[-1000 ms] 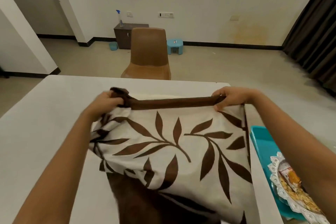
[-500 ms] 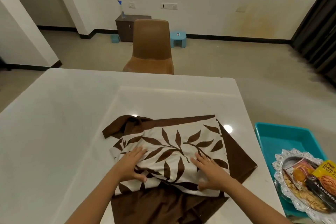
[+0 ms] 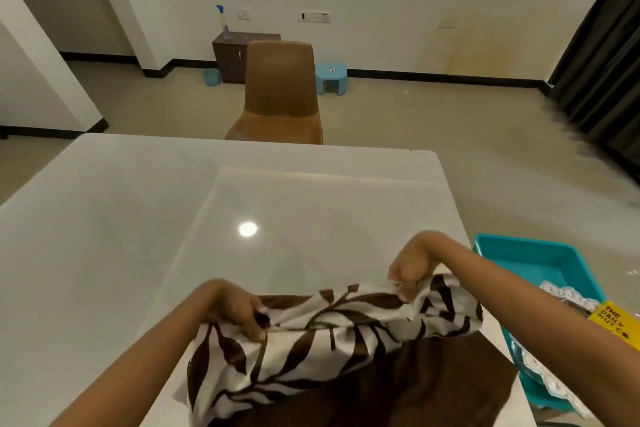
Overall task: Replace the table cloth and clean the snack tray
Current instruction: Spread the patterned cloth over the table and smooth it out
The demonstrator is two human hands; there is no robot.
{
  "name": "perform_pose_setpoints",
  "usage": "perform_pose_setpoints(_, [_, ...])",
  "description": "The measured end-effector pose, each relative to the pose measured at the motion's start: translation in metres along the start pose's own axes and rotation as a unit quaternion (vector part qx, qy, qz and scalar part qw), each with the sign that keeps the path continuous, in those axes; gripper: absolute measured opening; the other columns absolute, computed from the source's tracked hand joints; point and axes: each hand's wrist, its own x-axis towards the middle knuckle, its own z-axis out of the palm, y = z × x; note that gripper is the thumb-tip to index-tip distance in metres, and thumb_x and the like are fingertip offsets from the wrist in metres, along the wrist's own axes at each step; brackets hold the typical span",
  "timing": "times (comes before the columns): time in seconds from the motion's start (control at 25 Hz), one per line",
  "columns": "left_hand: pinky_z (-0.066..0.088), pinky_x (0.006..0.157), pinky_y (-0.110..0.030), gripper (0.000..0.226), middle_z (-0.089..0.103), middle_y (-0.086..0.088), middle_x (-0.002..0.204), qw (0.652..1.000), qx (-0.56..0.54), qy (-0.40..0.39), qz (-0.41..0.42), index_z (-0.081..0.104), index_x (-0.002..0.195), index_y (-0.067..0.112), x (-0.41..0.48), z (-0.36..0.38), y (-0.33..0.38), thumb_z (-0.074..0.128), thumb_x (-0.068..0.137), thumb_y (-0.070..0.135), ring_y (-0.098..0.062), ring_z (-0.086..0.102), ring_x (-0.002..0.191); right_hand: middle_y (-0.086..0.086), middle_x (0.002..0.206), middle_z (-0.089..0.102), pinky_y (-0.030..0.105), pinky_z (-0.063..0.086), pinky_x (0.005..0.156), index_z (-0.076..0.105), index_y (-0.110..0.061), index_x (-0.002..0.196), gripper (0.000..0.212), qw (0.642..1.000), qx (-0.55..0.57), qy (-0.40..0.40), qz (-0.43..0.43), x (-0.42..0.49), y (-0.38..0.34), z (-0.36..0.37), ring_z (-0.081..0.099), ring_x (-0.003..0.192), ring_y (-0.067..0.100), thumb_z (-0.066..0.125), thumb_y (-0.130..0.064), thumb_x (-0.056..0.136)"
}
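Observation:
A cream table cloth point(image 3: 322, 333) with a brown leaf print and brown border lies bunched at the near edge of the white glossy table point(image 3: 138, 225). My left hand point(image 3: 239, 308) pinches its left side. My right hand point(image 3: 410, 270) grips the upper fold on the right and holds it a little above the table. To the right, off the table, a silver snack tray point(image 3: 568, 295) with a lacy rim sits in a teal bin point(image 3: 530, 253); my right forearm hides most of it. A yellow nut packet point(image 3: 614, 321) lies on the tray.
A brown chair point(image 3: 280, 97) stands at the table's far side. Behind it are a dark cabinet point(image 3: 230, 52) with a spray bottle point(image 3: 223, 21), a small blue stool point(image 3: 330, 76) and a dark curtain point(image 3: 602, 62) at the right.
The cloth was held stretched, then pressed flat on the table under both palms. Now both hands have gathered it toward the near edge and grip its folds.

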Motion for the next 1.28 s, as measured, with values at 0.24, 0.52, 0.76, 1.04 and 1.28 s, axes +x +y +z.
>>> perform_pose_setpoints(0.24, [0.044, 0.098, -0.038, 0.037, 0.059, -0.010, 0.129, 0.707, 0.037, 0.702, 0.085, 0.055, 0.128, 0.017, -0.013, -0.076, 0.035, 0.060, 0.091, 0.019, -0.028, 0.053, 0.119, 0.009, 0.126, 0.060, 0.037, 0.043, 0.095, 0.055, -0.012, 0.128, 0.043, 0.669, 0.072, 0.740, -0.005, -0.021, 0.012, -0.080, 0.053, 0.117, 0.030, 0.040, 0.001, 0.089])
perform_pose_setpoints(0.52, [0.008, 0.113, -0.060, 0.085, -0.006, -0.011, 0.160, 0.856, 0.128, 0.500, -0.019, 0.011, 0.152, 0.034, 0.076, 0.016, -0.003, 0.053, 0.084, 0.064, -0.038, 0.000, 0.146, 0.023, 0.158, 0.006, 0.053, 0.018, 0.114, 0.007, -0.013, 0.152, 0.091, 0.839, 0.218, 0.486, 0.112, 0.113, 0.002, 0.055, 0.013, 0.143, 0.045, 0.053, -0.058, 0.088])
perform_pose_setpoints(0.76, [0.009, 0.114, -0.060, 0.107, -0.011, -0.013, 0.159, 0.861, 0.134, 0.479, -0.107, -0.012, 0.147, 0.046, 0.100, 0.066, -0.041, 0.024, 0.059, 0.096, -0.037, -0.003, 0.146, 0.010, 0.134, -0.055, 0.067, -0.010, 0.107, -0.043, -0.028, 0.132, 0.140, 0.890, 0.184, 0.390, 0.149, 0.170, 0.005, 0.140, -0.039, 0.132, 0.043, 0.059, -0.085, 0.057])
perform_pose_setpoints(1.04, [0.042, 0.100, -0.038, 0.084, 0.047, -0.014, 0.141, 0.831, -0.058, 0.553, 0.028, 0.021, 0.149, 0.028, 0.093, 0.056, 0.000, 0.047, 0.082, 0.071, -0.032, 0.049, 0.125, 0.013, 0.159, -0.016, 0.056, 0.005, 0.118, -0.005, -0.018, 0.154, 0.088, 0.789, 0.070, 0.588, 0.165, 0.132, 0.057, 0.017, -0.014, 0.146, 0.035, 0.056, -0.040, 0.094])
perform_pose_setpoints(1.28, [0.005, 0.117, -0.038, 0.097, 0.017, -0.009, 0.158, 0.795, -0.079, 0.601, 0.025, 0.018, 0.150, 0.017, 0.115, 0.113, -0.043, 0.051, 0.078, 0.072, -0.029, 0.015, 0.146, 0.000, 0.153, -0.028, 0.044, -0.011, 0.116, -0.011, -0.026, 0.152, 0.121, 0.864, 0.111, 0.490, -0.039, 0.166, 0.020, 0.087, -0.025, 0.142, 0.023, 0.051, -0.084, 0.066])
